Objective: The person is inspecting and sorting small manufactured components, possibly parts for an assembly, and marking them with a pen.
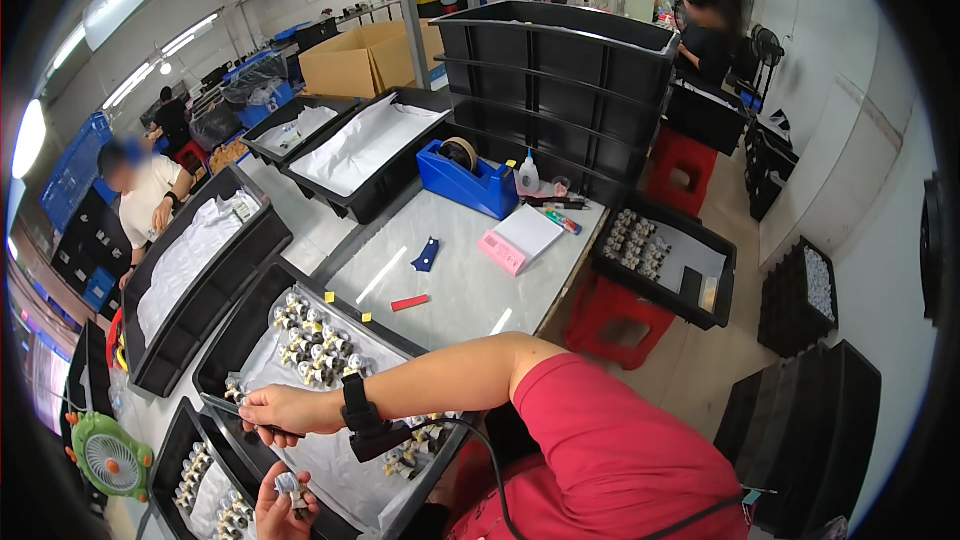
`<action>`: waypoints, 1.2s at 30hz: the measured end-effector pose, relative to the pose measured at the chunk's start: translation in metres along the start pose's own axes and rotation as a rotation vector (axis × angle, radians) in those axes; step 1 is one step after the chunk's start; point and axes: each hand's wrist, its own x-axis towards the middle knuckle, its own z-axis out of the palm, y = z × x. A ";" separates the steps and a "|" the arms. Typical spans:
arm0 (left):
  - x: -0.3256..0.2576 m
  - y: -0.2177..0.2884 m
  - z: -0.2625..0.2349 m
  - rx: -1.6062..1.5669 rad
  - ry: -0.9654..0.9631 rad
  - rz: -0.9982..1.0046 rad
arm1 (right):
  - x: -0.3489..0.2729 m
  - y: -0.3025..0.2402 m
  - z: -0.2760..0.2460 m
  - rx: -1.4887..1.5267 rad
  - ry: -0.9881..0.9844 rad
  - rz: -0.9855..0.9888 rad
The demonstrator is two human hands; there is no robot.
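Observation:
My left hand (278, 515), low in the view, is closed around a small white-and-grey figurine (289, 484) with a pale lower part. Above it, over a black tray (207, 382), my right hand (290, 410) has its fingers pinched on a thin dark stick-like tool (281, 430); its tip is hard to make out. Several similar figurines (318, 345) stand in rows on the white lining of that tray, and more sit beneath my right forearm. One lone figurine (235, 390) is at the tray's left edge, beside my right fingers.
A second black tray (165, 460) with figurines lies at lower left, near a green fan (110, 455). On the grey table (450, 300) are a blue tape dispenser (465, 178), a notepad (530, 230) and a glue bottle (528, 175). Red stools (620, 325) stand right; a person (150, 195) works left.

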 end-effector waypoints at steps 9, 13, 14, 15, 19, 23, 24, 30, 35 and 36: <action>0.003 -0.001 -0.005 -0.009 -0.028 0.018 | -0.001 -0.001 -0.003 -0.044 0.038 -0.025; 0.003 -0.001 -0.001 -0.002 -0.014 0.035 | 0.002 0.005 -0.002 -0.049 0.031 -0.036; 0.002 0.000 0.000 0.000 0.011 0.034 | 0.003 0.007 -0.002 -0.049 0.025 -0.043; 0.002 0.000 0.001 -0.001 0.008 0.034 | 0.004 0.008 -0.001 -0.049 0.028 -0.037; 0.001 0.001 0.008 0.024 0.053 0.032 | 0.004 0.007 -0.002 -0.049 0.031 -0.041; 0.001 0.000 0.008 0.038 0.063 0.043 | 0.003 0.006 0.000 -0.048 0.026 -0.041; 0.001 0.000 0.008 0.048 0.073 0.045 | 0.003 0.005 0.000 -0.053 0.025 -0.045; 0.002 0.001 0.010 0.038 0.085 0.028 | 0.003 0.008 -0.002 -0.066 0.035 -0.055; -0.001 0.002 0.013 0.025 0.073 0.050 | 0.003 0.008 0.001 -0.073 0.033 -0.061; 0.000 0.002 0.013 0.023 0.083 0.050 | 0.004 0.008 0.001 -0.086 0.032 -0.068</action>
